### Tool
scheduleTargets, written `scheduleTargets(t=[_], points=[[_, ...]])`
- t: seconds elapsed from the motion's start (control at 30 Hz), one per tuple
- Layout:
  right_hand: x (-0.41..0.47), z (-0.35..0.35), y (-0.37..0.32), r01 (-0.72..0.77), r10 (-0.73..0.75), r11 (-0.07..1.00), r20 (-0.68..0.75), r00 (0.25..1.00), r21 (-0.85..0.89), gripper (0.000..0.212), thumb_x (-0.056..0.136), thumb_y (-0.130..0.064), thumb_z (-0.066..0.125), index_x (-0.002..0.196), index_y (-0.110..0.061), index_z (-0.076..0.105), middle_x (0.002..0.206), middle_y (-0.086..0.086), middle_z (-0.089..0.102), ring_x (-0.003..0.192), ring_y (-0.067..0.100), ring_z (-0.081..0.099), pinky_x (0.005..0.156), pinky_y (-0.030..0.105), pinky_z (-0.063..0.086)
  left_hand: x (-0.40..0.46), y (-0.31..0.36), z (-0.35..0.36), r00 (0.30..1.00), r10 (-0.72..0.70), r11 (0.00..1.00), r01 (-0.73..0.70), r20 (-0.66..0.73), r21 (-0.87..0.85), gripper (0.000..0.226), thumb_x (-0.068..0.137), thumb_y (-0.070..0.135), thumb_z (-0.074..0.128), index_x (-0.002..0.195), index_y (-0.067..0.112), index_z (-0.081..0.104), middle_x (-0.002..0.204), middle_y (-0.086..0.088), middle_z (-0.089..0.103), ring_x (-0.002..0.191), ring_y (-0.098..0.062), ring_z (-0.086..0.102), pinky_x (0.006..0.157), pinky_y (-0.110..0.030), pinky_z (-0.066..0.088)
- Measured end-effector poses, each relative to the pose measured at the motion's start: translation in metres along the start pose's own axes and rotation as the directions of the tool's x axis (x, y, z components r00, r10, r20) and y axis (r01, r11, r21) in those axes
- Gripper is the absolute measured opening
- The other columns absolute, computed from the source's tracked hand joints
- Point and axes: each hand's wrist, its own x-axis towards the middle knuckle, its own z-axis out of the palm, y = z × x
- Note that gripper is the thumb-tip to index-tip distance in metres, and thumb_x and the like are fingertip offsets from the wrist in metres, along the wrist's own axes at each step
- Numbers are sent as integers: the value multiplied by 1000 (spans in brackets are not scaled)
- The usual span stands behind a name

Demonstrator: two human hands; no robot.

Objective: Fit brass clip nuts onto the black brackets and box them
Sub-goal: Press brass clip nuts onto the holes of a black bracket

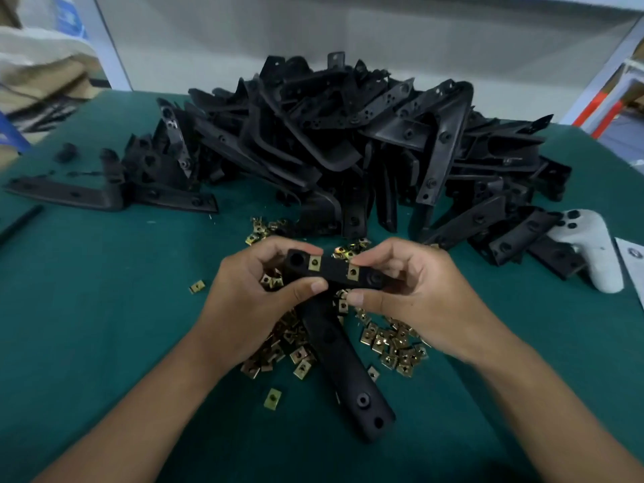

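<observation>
No legible writing on bracket

The brackets heaped at upper centre look like matt black plastic. The clip nuts below shine brassy metal. A dull green cloth-like counter; smooth off-white plastic controller at right.

Desk covered in green mat. Large heap of black brackets at the far middle. A few brackets lie apart at far left. Loose brass clip nuts scattered near the front centre; stray single nuts just left and nearer. White game controller at right, touching the heap's edge.
</observation>
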Motion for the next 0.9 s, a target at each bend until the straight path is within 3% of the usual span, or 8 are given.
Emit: scheduleTargets(t=[0.1, 0.2, 0.33, 0.4, 0.53, 0.67, 0.8, 0.9], points=[[-7, -1, -14, 60, -81, 978, -98, 992, -200, 26, 77, -39, 83, 101, -34, 73, 105, -17, 75, 102, 3, 69, 91, 29, 49, -4, 9, 3, 999, -32, 999, 32, -2, -35, 23, 74, 30, 79, 96, 34, 74, 94, 11, 76, 88, -3, 70, 77, -12, 53], [-29, -5, -32, 185, -254, 882, -106, 961, -434, 26, 83, -47, 76, 106, -36, 73, 100, -28, 71, 93, -10, 65, 80, 10, 45, -11, 22, 9, 999, -32, 999, 32, 0, -7, 28, 71, 31, 82, 95, 43, 73, 94, 13, 75, 88, -3, 70, 76, -14, 54], [-77, -19, -50, 185, -317, 818, -160, 935, -545, 28, 86, -50, 72, 110, -35, 70, 97, -29, 66, 94, -9, 63, 78, 5, 43, -19, 44, 35, 996, -6, 1000, 5, 85, 21, 31, 70, 41, 89, 93, 52, 70, 93, 20, 74, 83, 2, 69, 69, -10, 53], [-107, -30, -57, 146, -343, 790, -232, 910, -595, 28, 87, -47, 73, 110, -32, 71, 95, -30, 64, 94, -8, 62, 79, 6, 41, -20, 56, 56, 990, 48, 998, -51, 131, 25, 32, 70, 44, 83, 95, 56, 68, 95, 25, 73, 85, 6, 67, 68, -6, 50], [-173, -48, -66, 31, -398, 740, -400, 826, -672, 27, 87, -40, 77, 109, -26, 72, 98, -26, 66, 92, -7, 62, 80, 9, 42, -26, 85, 109, 949, 185, 982, -191, 255, 0, 28, 73, 51, 69, 100, 60, 65, 104, 31, 69, 100, 7, 64, 80, -7, 47], [-244, -67, -63, -140, -379, 706, -536, 754, -695, 25, 89, -38, 75, 112, -30, 69, 104, -22, 67, 98, 0, 63, 85, 20, 48, -45, 104, 173, 900, 219, 975, -211, 377, -63, 28, 72, 52, 69, 100, 52, 67, 102, 30, 70, 99, 8, 64, 81, -16, 49], [-318, -86, -54, -307, -354, 648, -632, 689, -697, 25, 88, -28, 79, 111, -20, 73, 119, -5, 62, 115, 8, 60, 99, 27, 47, -68, 123, 240, 799, 331, 942, -314, 502, -120, 26, 75, 48, 70, 100, 41, 69, 112, 26, 68, 111, 1, 61, 92, -10, 41], [-374, -93, -42, -458, -303, 617, -730, 612, -640, 26, 87, -31, 79, 110, -20, 74, 124, -2, 54, 117, 7, 57, 102, 25, 44, -92, 132, 291, 726, 425, 901, -398, 540, -175, 24, 76, 39, 77, 99, 33, 70, 118, 22, 64, 116, -3, 56, 101, -24, 41]])
